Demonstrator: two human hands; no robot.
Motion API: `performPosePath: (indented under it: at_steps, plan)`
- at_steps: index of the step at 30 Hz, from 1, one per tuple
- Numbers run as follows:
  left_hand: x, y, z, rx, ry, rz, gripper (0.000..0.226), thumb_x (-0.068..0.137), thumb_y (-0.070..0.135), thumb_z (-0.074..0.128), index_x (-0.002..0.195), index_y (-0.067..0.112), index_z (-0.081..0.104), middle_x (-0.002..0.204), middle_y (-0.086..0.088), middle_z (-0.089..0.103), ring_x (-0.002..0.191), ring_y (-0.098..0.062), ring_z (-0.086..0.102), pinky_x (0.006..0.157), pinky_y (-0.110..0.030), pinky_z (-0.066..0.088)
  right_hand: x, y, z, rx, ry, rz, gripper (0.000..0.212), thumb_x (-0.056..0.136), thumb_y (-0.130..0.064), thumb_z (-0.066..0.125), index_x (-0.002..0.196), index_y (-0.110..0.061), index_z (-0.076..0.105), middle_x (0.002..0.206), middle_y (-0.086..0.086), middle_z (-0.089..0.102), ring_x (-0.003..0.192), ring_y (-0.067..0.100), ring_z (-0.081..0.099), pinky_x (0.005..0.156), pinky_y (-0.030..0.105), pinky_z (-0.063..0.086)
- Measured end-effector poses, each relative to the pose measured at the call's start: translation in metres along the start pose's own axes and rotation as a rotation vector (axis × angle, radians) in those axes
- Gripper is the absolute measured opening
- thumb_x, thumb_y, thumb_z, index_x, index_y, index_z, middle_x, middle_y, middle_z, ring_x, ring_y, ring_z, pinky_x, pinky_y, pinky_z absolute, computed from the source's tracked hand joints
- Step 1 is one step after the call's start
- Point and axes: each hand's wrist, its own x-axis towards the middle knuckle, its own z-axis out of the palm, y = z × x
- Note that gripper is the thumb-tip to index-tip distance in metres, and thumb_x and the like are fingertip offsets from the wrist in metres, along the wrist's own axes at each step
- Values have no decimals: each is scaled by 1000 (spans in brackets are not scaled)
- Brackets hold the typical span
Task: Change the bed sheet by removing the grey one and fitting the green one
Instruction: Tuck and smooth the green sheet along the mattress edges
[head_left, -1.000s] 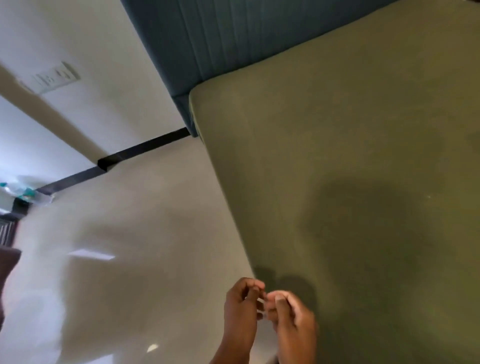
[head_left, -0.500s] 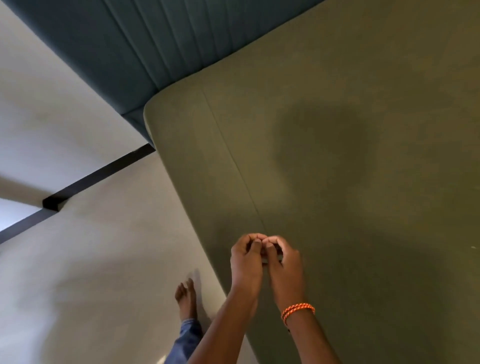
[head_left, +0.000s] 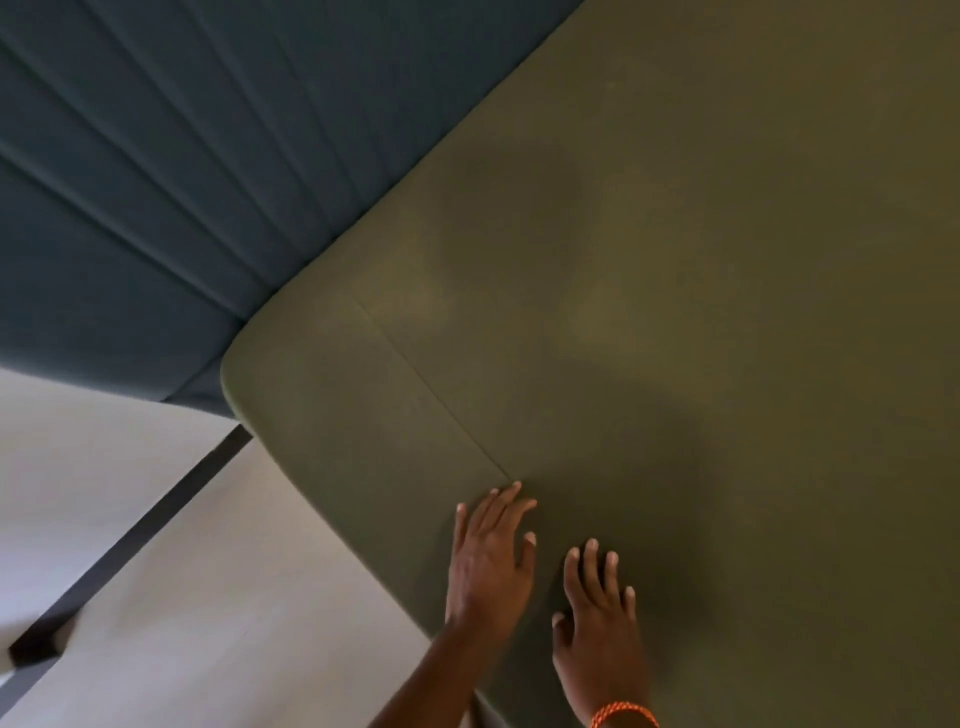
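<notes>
The green sheet (head_left: 675, 260) covers the mattress smoothly, wrapped over its rounded corner by the headboard, with a seam line running from the corner toward my hands. My left hand (head_left: 491, 564) lies flat on the sheet near the mattress's side edge, fingers straight, fingertips at the seam's end. Just to its right, my right hand (head_left: 597, 618) also rests flat on the sheet with fingers spread; an orange band is on its wrist. No grey sheet is in view.
A dark blue padded headboard (head_left: 182, 182) stands behind the mattress at upper left. Pale floor (head_left: 208, 597) with a black skirting strip (head_left: 145, 525) along the white wall lies to the left of the bed.
Both hands were held together with fingers curled, fingertips touching; now they have parted and lie flat on the green sheet. The view has moved closer to the mattress corner.
</notes>
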Motion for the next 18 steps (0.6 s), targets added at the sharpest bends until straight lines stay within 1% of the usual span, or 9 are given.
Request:
performPosePath:
  at_steps: [1, 2, 3, 5, 8, 10, 13, 16, 18]
  plan:
    - [5, -4, -1, 22, 1, 17, 46, 104, 30, 55, 149, 38, 51, 164, 23, 32, 155, 2, 17, 131, -34, -1, 1, -3, 1, 31, 51, 2, 71, 85, -19, 61, 155, -19, 46, 168, 3, 28, 154, 28, 26, 114, 50, 39]
    - [14, -4, 1, 29, 8, 44, 47, 104, 29, 54, 150, 37, 51, 165, 22, 32, 156, 1, 16, 132, -37, 2, 3, -3, -3, 54, 99, 19, 61, 81, -18, 55, 142, -17, 63, 158, 4, 47, 144, 29, 46, 105, 48, 50]
    - [20, -1, 3, 29, 31, 74, 47, 103, 27, 54, 149, 35, 52, 164, 21, 34, 156, -1, 19, 133, -40, 6, 4, -4, -9, 74, 162, 32, 55, 79, -19, 48, 128, -16, 73, 147, 3, 59, 133, 28, 59, 97, 45, 56]
    - [36, 5, 5, 12, 95, 115, 46, 101, 22, 56, 147, 30, 56, 161, 16, 42, 154, -6, 28, 131, -45, 16, 13, -5, -25, 115, 287, 61, 50, 81, -22, 41, 112, -14, 79, 134, 2, 69, 122, 24, 68, 92, 39, 53]
    - [62, 13, 2, 39, 139, 150, 46, 100, 14, 59, 145, 24, 58, 161, 10, 44, 154, -12, 32, 128, -48, 25, 51, -6, -45, 145, 444, 87, 49, 89, -22, 38, 120, -12, 74, 142, 3, 63, 132, 25, 60, 102, 39, 48]
    - [86, 25, -1, 60, 141, 187, 46, 99, 13, 59, 144, 22, 58, 165, 8, 38, 156, -15, 29, 127, -48, 28, 81, -5, -59, 153, 495, 42, 49, 93, -21, 39, 132, -9, 66, 153, 6, 54, 142, 27, 50, 112, 37, 41]
    - [126, 50, -1, 121, 115, 281, 46, 99, 15, 54, 145, 21, 56, 171, 5, 28, 160, -19, 19, 128, -45, 26, 130, 7, -83, 106, 546, 43, 53, 99, -20, 41, 149, -6, 49, 164, 10, 37, 154, 28, 31, 120, 42, 34]
    - [155, 66, 8, 213, 51, 415, 50, 101, 21, 50, 151, 20, 50, 173, 5, 21, 161, -20, 13, 129, -45, 22, 145, 30, -81, 83, 614, 306, 61, 102, -23, 36, 160, -6, 29, 170, 11, 23, 158, 29, 19, 126, 48, 23]
    - [174, 75, 20, 234, -36, 525, 53, 103, 25, 47, 156, 24, 44, 174, 6, 17, 162, -20, 10, 129, -47, 19, 146, 43, -72, 94, 668, 486, 64, 104, -30, 32, 162, -5, 21, 171, 13, 17, 158, 31, 16, 124, 55, 23]
